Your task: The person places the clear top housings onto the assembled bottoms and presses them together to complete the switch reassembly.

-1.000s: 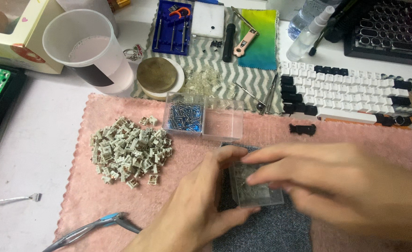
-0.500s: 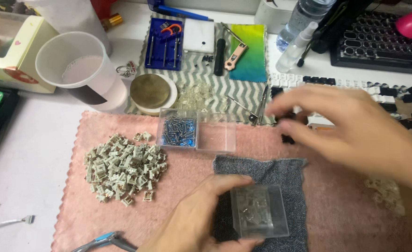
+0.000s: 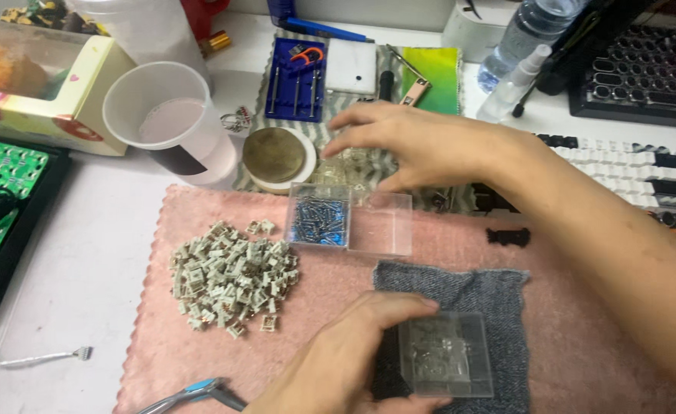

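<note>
My left hand (image 3: 346, 360) rests at the bottom centre on a grey cloth (image 3: 468, 295) and grips the left side of a small clear plastic box (image 3: 447, 354). My right hand (image 3: 415, 146) reaches across to the upper centre, its fingers curled down over a patch of small clear parts (image 3: 351, 165) beside a round tin (image 3: 275, 156). Whether it holds anything is hidden. Just below it an open clear box (image 3: 349, 218) has blue-grey small parts in its left half. On the pink mat (image 3: 162, 353), a heap of grey keyboard switches (image 3: 231, 276) lies to the left.
A translucent cup (image 3: 171, 123) and a cardboard box (image 3: 43, 84) stand at the upper left, a green circuit board (image 3: 1, 207) at the left edge. A blue tool set (image 3: 296, 77), spray bottle (image 3: 516, 42), white keyboard (image 3: 629, 172) and black keyboard (image 3: 644, 73) line the back. Blue-handled tweezers (image 3: 192, 392) lie at the bottom.
My right hand has lifted off the small clear box and swung up and left, from the keyboard side to the clear parts beside the tin. My left hand stays on the box.
</note>
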